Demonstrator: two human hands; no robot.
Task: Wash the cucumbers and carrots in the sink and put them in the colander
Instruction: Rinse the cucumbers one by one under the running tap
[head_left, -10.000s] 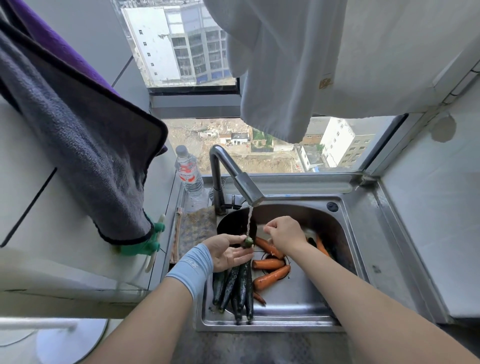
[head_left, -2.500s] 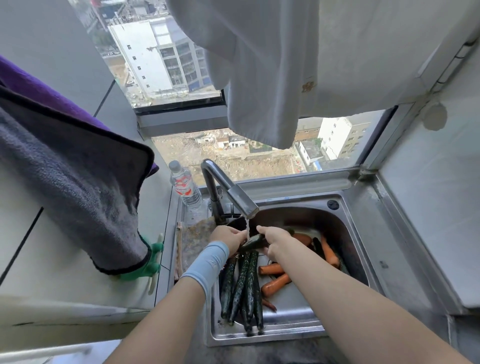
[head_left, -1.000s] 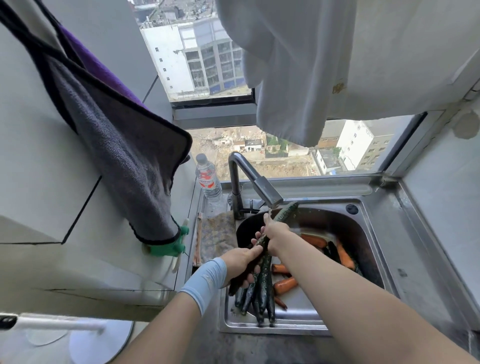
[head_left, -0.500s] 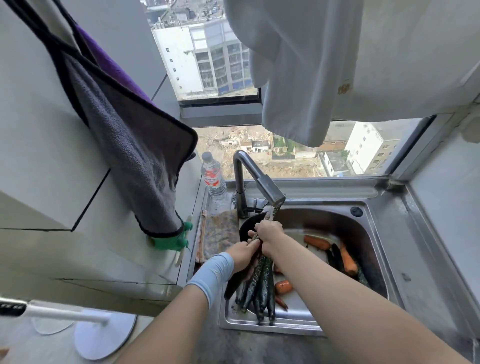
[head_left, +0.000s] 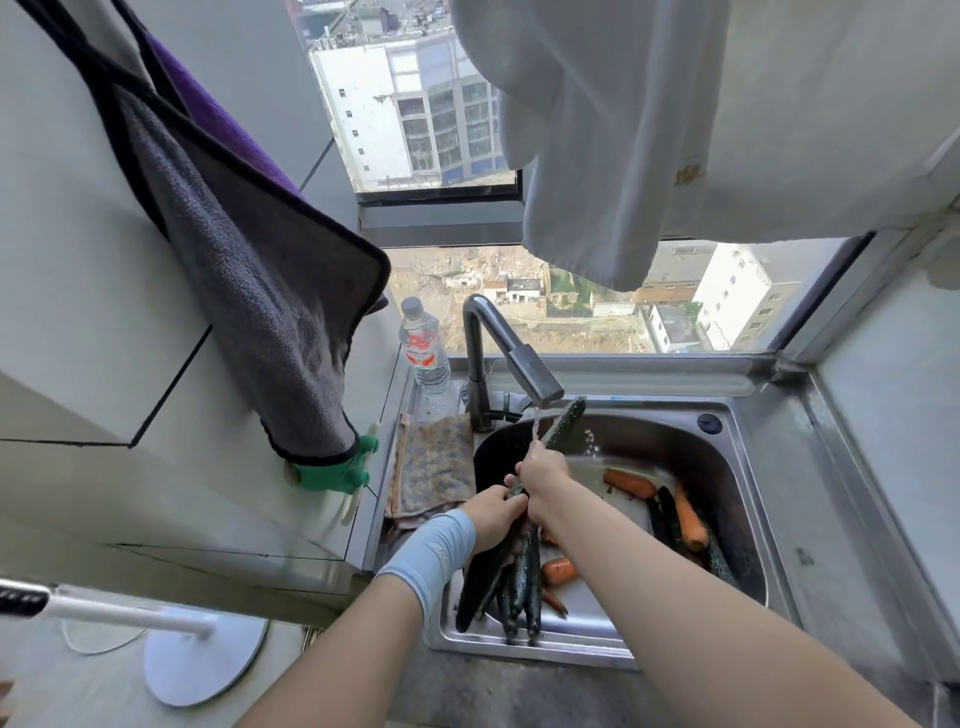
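Cucumber (head_left: 563, 423), long and dark green, slants above the back left of the sink (head_left: 649, 441), its upper tip just beside the spout of the faucet (head_left: 511, 358), where water (head_left: 535, 426) runs down. The right hand (head_left: 543, 470) grips its middle with curled fingers; the left hand (head_left: 493, 514) grips its lower end. Other cucumbers (head_left: 519, 577) lie bunched at the sink's front left, and carrots (head_left: 629, 483) lie beside them and toward the right wall.

Big window (head_left: 571, 322) straight ahead, daylight, high-rise blocks (head_left: 405, 114) outside. Grey towel (head_left: 270, 322) on left tiled wall (head_left: 78, 291), white cloth (head_left: 597, 156) hanging overhead.
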